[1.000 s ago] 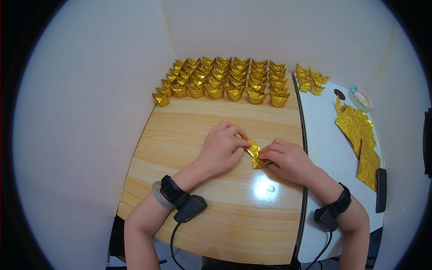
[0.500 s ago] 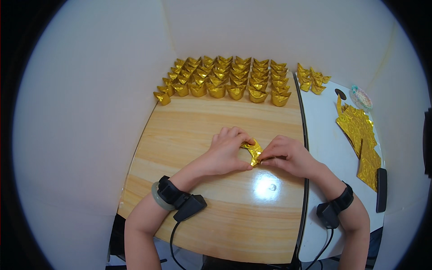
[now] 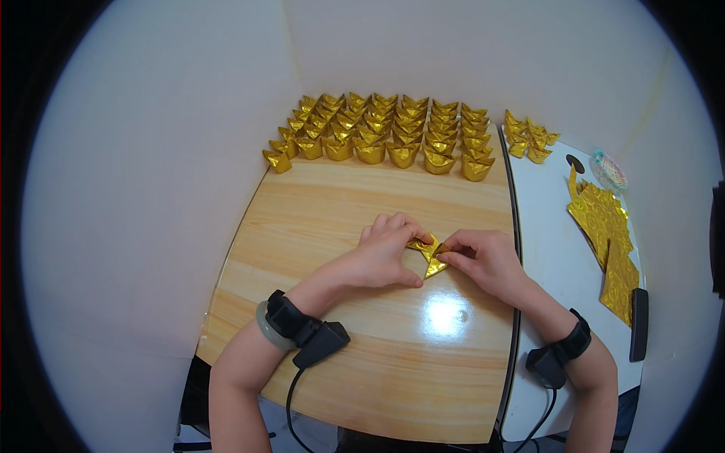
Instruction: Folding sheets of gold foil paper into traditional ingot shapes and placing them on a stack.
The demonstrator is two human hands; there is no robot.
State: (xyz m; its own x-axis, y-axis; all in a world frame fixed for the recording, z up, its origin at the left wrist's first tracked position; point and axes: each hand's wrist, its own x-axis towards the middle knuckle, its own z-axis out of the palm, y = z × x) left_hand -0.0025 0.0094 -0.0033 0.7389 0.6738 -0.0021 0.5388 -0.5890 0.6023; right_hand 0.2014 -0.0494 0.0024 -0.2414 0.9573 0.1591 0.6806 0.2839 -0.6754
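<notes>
A partly folded piece of gold foil paper (image 3: 436,264) lies on the wood-grain table between my hands. My left hand (image 3: 389,253) presses on its upper left part with the fingers, while the thumb reaches toward its lower tip. My right hand (image 3: 479,257) pinches a flap at the paper's right side between thumb and fingers. Toward the back of the table stand rows of finished gold foil ingots (image 3: 402,155), boat-shaped with pointed ends. Part of the foil piece is hidden under my left fingers.
On the white table (image 3: 540,302) at the right lies a pile of flat gold foil sheets (image 3: 604,226), with several small folded gold pieces (image 3: 530,136) behind. A pastel woven item (image 3: 609,169) and a black bar (image 3: 639,325) are beside it. White walls (image 3: 151,189) enclose the tables.
My right hand has shifted slightly upward along the foil piece, lifting a flap at its right side. The left hand stays nearly in place. The whole view has shifted a little.
</notes>
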